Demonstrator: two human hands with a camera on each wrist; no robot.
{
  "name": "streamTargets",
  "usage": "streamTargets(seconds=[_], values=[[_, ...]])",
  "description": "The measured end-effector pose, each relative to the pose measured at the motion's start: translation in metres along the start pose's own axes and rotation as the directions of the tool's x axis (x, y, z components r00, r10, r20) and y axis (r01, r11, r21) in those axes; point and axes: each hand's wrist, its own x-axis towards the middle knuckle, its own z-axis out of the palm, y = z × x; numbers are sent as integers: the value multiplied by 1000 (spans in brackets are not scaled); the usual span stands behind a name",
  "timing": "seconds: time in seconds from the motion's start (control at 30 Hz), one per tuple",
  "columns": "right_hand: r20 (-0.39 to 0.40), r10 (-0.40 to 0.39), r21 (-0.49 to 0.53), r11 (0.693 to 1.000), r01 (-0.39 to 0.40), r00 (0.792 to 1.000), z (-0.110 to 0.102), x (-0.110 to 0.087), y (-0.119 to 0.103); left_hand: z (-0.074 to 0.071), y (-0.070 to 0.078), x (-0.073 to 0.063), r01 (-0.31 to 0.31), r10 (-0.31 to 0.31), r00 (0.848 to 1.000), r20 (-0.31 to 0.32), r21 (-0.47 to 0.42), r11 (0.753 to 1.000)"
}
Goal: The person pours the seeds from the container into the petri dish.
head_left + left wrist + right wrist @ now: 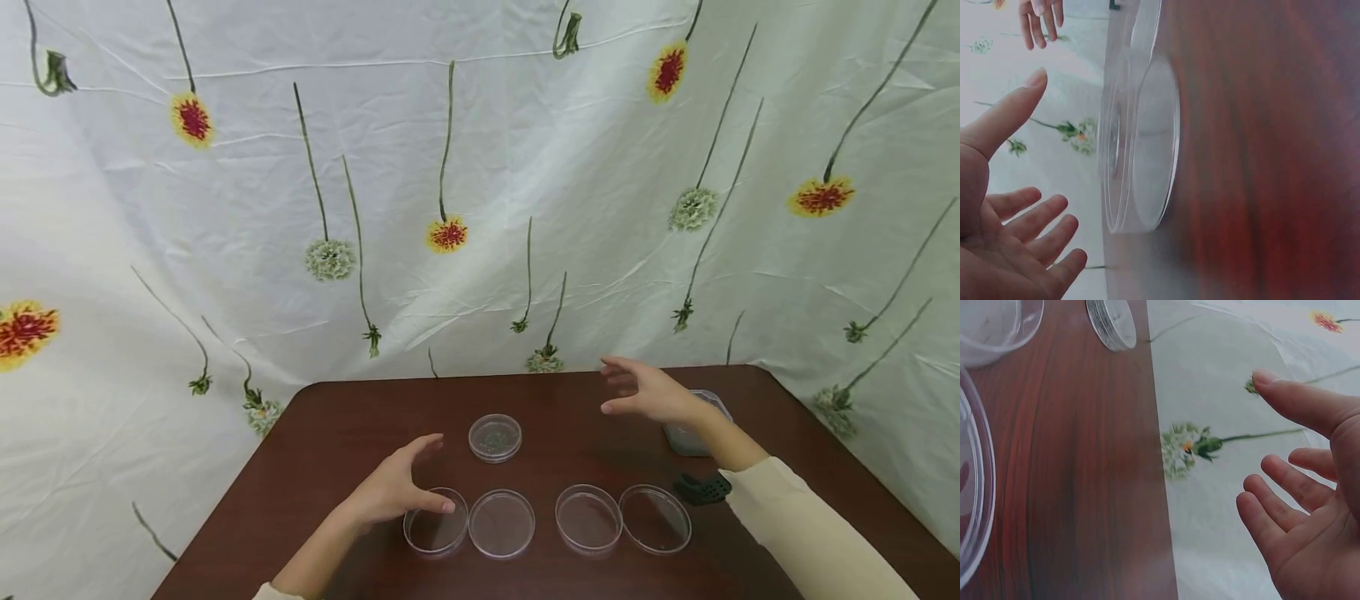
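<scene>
My left hand (392, 490) hovers over the leftmost clear petri dish (435, 537), thumb and fingers spread, holding nothing. Beside that dish lies a second round dish (502, 525). Farther right, two more clear dishes, one (588, 521) and its neighbour (656, 521), sit side by side. A dish with small pale specks (495, 439) stands alone behind the row. Raised above the table's back right, my right hand (651, 395) has loosely bent fingers with the thumb apart and nothing between them. The right wrist view shows that hand (1310, 512) empty too.
A translucent, squarish container (686, 439) stands at the right, partly behind my right forearm. A black object (702, 489) lies by the right sleeve, its kind unclear. The dark brown table (360, 417) ends at a white flowered cloth (480, 317) hanging behind it.
</scene>
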Motion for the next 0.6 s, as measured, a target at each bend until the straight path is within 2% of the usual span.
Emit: streamTargets(seconds=[0.2, 0.4, 0.6], values=[[-30, 29, 2, 1000, -29, 999, -19, -21, -1, 5, 10, -19, 18, -18, 1000, -11, 18, 1000], [-82, 52, -4, 999, -52, 995, -33, -39, 10, 11, 27, -42, 16, -15, 1000, -23, 47, 999], [-145, 90, -26, 995, -95, 985, -44, -61, 29, 17, 34, -59, 15, -7, 996, -85, 95, 995]])
